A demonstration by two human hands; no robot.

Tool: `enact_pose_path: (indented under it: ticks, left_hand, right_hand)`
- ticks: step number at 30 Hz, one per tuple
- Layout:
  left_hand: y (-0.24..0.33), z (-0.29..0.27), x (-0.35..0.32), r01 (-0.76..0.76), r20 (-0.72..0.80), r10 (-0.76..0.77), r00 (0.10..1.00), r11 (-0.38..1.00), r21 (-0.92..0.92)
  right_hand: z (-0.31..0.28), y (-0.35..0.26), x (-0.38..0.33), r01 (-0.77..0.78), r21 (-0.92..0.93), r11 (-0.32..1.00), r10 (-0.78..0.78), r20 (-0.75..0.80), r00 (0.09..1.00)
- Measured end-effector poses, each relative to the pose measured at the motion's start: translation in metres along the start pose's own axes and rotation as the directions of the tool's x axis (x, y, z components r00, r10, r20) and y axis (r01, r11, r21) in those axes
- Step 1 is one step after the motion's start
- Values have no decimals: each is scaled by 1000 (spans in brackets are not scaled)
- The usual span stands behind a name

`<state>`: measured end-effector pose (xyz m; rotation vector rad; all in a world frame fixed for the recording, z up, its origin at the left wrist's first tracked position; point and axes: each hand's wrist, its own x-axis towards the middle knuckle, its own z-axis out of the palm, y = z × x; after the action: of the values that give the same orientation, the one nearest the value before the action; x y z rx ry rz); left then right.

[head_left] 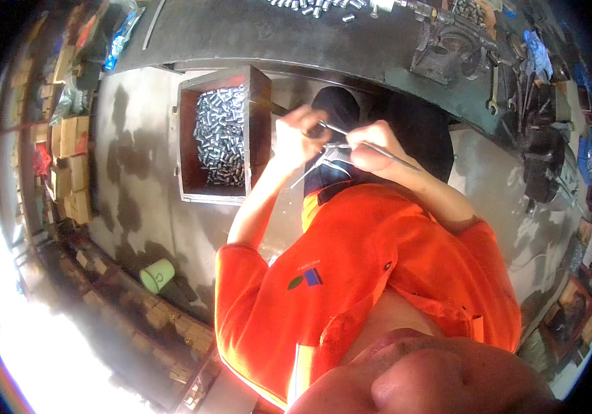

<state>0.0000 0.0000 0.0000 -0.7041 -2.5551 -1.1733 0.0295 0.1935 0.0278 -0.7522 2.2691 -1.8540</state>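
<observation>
Item: thin grey metal rod point(399, 160), held in the air before the person, short of the near edge of the dark metal-topped bench point(241, 34). Long axis slantwise: one end towards the left hand point(296, 138) and the bench's near edge, the other pointing right and back towards the body. Middle covered by the right hand point(373, 146).

Fingers: right, curled round the rod, grasping it; left, bent at the rod's upper-left end, blurred, whether gripping cannot be told.

Second item: slender pale metal strip point(306, 173), below the left hand, its lower end pointing left and towards the body; upper end unclear among the fingers.

Bench: loose silvery cylindrical parts point(317, 8) towards the far edge; dark cast-metal fixture point(444, 52) right of these; steel open-ended spanner point(494, 96) near the right end.

Floor: grey, dark-stained point(137, 131). Open reddish-brown box point(259, 114), left of the hands, just beside the bench's near edge, well filled with silvery metal cylinders point(220, 127). Pale green cup point(160, 276), tilted, lower left.

Room: brown cardboard boxes point(72, 138) stacked along the left side.
</observation>
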Motion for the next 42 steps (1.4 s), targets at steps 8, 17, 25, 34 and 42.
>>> enact_pose_path:
  ticks: [8,17,25,34,42]
  left_hand:
    - [12,5,17,-208,-12,209,978,975,74]
    - [-34,20,46,-143,-21,147,989,982,127]
    - [-74,18,199,125,-117,-144,983,980,-152]
    - [4,-2,103,340,392,-136,910,785,-518]
    - [23,30,16,513,477,-191,858,362,-778]
  right_hand:
    - [-4,6,7,-26,37,999,26,-9,1000]
    - [-40,2,-14,-215,162,963,233,-101,967]
    - [-46,3,-20,-151,175,973,174,-124,977]
    - [-43,27,-15,-145,249,957,179,-118,977]
    - [-20,38,-3,-265,312,912,298,-63,952]
